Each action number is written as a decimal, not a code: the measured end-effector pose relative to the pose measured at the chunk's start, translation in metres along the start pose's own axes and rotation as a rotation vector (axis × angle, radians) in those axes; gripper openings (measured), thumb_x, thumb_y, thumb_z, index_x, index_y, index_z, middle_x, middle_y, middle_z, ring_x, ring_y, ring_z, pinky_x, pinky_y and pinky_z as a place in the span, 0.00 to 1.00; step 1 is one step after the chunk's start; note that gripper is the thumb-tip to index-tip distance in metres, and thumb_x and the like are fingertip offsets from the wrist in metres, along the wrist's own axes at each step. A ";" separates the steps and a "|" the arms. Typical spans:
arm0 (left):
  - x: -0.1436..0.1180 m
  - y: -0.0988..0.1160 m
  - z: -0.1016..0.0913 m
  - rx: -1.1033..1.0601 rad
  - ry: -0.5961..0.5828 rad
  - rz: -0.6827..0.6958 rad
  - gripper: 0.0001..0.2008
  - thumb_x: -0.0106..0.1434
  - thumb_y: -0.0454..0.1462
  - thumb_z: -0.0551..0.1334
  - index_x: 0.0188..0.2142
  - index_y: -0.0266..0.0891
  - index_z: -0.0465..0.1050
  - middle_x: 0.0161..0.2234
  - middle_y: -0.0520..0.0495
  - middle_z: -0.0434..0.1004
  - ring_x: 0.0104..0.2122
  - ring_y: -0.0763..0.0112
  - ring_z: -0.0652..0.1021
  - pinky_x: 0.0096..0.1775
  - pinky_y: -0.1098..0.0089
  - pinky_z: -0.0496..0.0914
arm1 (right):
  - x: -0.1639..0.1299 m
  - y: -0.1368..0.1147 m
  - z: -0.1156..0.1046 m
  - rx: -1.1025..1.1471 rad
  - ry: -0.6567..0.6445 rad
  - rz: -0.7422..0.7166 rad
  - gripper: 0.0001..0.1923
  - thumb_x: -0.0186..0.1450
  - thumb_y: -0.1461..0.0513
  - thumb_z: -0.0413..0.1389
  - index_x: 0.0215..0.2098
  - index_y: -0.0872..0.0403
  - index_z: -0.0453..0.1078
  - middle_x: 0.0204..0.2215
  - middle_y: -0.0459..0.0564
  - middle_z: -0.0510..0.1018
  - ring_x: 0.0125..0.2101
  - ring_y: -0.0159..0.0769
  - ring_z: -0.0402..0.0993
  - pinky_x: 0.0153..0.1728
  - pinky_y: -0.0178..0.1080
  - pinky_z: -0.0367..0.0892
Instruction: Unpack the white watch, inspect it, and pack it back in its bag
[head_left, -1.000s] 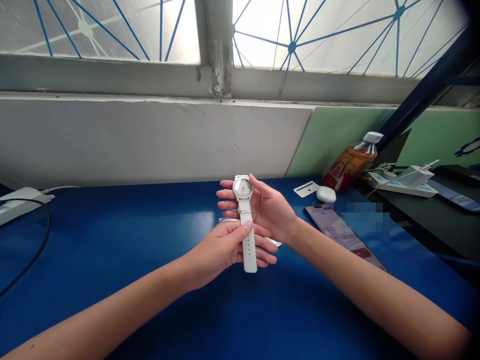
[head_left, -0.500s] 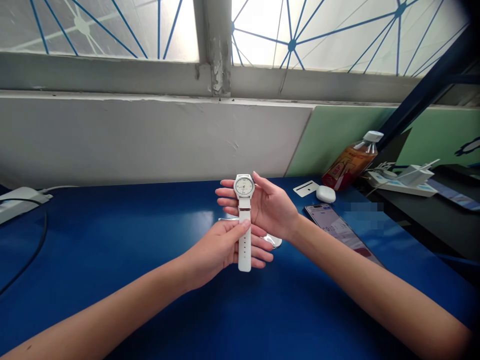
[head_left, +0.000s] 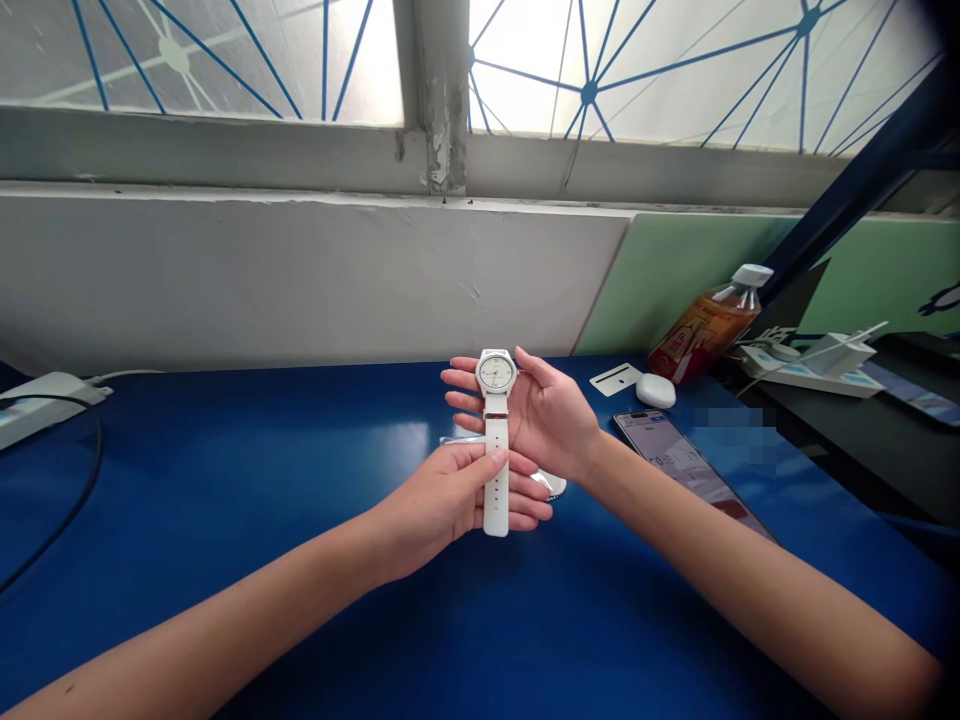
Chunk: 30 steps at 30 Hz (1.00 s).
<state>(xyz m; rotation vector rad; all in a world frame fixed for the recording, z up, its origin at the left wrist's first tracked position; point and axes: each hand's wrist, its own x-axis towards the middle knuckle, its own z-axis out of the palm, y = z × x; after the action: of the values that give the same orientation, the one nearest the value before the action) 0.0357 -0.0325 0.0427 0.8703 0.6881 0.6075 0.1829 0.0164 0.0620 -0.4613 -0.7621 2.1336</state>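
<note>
A white wristwatch (head_left: 496, 374) with a round pale dial is stretched out lengthwise, dial up, its strap end toward me. My left hand (head_left: 450, 485) pinches the strap, thumb on top and fingers spread underneath. Palm up, my right hand (head_left: 551, 415) lies behind the watch with its fingers stretched out and apart; the watch head is over those fingers. Whether the right fingers bear its weight I cannot tell. Beneath the hands, a shiny silver-white object (head_left: 553, 485) on the blue table (head_left: 262, 480) is mostly hidden.
To the right lie a phone (head_left: 686, 465), a white earbud case (head_left: 655, 390) and a white card (head_left: 615, 378). A drink bottle (head_left: 705, 325) leans behind them, near a power strip (head_left: 810, 370). Another white power strip (head_left: 45, 400) with a black cable is at left.
The watch and both hands have shifted very slightly right in the picture, along with the whole background. The grip on the strap looks the same.
</note>
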 end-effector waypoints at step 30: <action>-0.001 -0.004 -0.001 0.039 -0.073 -0.005 0.19 0.70 0.44 0.56 0.44 0.28 0.74 0.40 0.32 0.80 0.40 0.55 0.81 0.47 0.56 0.72 | -0.004 0.001 0.002 -0.172 -0.131 -0.029 0.14 0.69 0.65 0.50 0.49 0.59 0.73 0.41 0.52 0.81 0.40 0.34 0.78 0.43 0.35 0.74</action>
<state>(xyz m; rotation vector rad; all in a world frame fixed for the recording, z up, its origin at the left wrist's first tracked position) 0.0352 -0.0352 0.0397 0.9227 0.6375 0.5562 0.1843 0.0121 0.0630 -0.3998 -1.0260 2.0956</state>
